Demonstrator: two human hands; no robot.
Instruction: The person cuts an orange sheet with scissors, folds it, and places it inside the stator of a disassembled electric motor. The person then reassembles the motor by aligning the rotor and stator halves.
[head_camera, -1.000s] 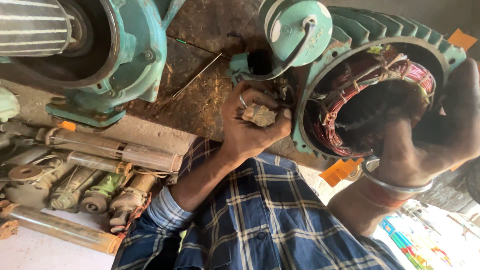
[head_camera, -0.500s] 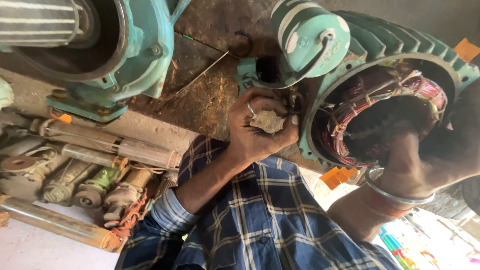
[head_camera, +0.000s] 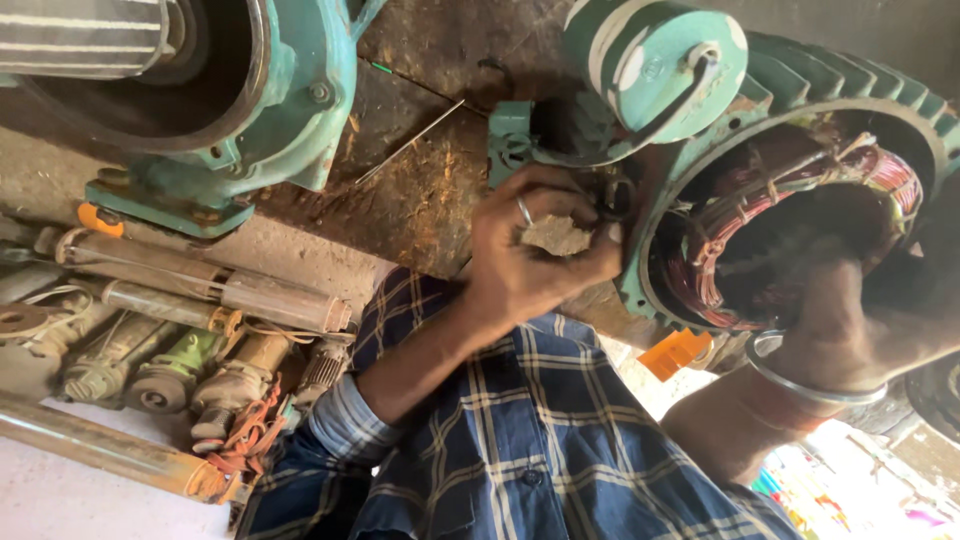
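Left hand (head_camera: 530, 265) clenched on pale scrap (head_camera: 556, 236), at terminal box (head_camera: 515, 140) just above | right hand (head_camera: 840, 330) on copper stator winding (head_camera: 760, 210), grip unclear | step: likely lead work | next: needs steady motor.

left hand (head_camera: 530, 260) fingers curled, right hand (head_camera: 840, 330) gripping

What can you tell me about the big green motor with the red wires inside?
The motor is a round, ribbed metal shell painted teal green, worn and dirty. It lies on its side with its open end toward the camera, showing a ring of reddish copper windings tied with string. A green cap with a black cable sits at its upper left. The right hand, wearing a metal bangle, reaches into the opening; the left hand works at the rim beside it, with a pale scrap in its fingers.
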